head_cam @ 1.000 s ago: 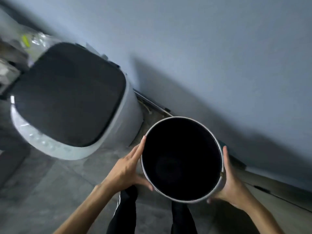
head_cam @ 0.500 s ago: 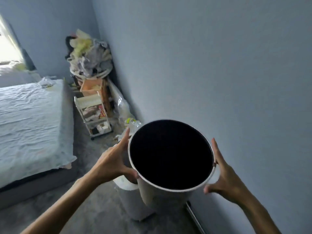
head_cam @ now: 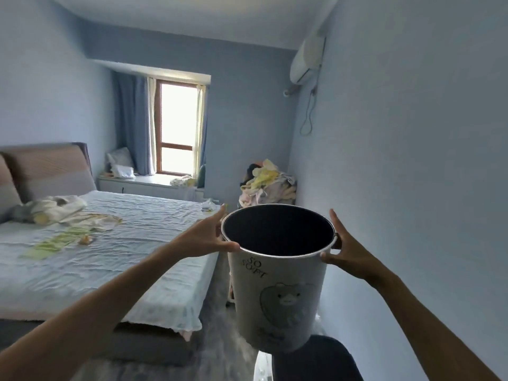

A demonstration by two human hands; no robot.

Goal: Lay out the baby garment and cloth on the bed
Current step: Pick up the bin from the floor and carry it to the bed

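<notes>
Blue walls: pale, matt paint on every side of a narrow bedroom, with a bright window (head_cam: 178, 127) at the far end.
Bed (head_cam: 170, 284): wide and low on the left, under a crinkled pale sheet whose open middle seems left free for laying things out.
Bucket (head_cam: 277, 295): tall, round and white, smooth-sided with a cartoon animal print, a thin pale rim and a dark inside; contents cannot be seen. It is carried at chest height, probably so it stays level.
Clothes pile (head_cam: 268, 182): soft mixed fabrics heaped in the far right corner.
Garments (head_cam: 52, 209): crumpled cream baby clothing near the headboard, lying on the sheet.
Cloths (head_cam: 59, 240): flat yellow-green pieces spread just in front of the garments.
Left hand (head_cam: 204, 236): fingers straight along the rim, thumb hooked underneath.
Right hand (head_cam: 345, 250): mirrors it on the opposite side, clamping the bucket between both palms.
</notes>
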